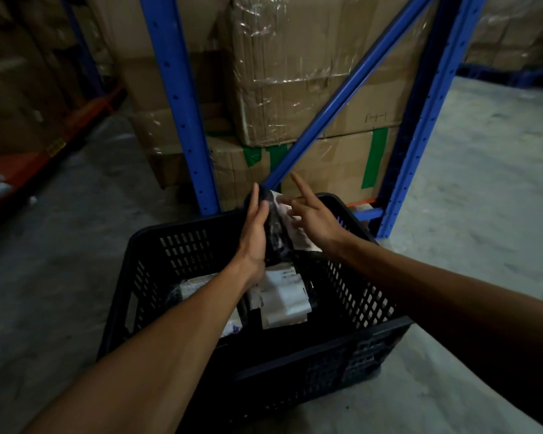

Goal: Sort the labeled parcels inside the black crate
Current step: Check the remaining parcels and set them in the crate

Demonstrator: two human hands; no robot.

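A black slotted crate stands on the concrete floor in front of me. Above its far side a black plastic parcel with a white label stands upright. My left hand presses flat against the parcel's left side and holds it. My right hand touches the parcel's label side with bent fingers, its index finger sticking up. Down inside the crate lie more parcels: one with white labels in the middle and another to the left, partly hidden by my left forearm.
A blue steel rack with a diagonal brace rises just behind the crate, loaded with taped cardboard boxes. An orange rack beam runs along the left. Concrete floor spreads to the right.
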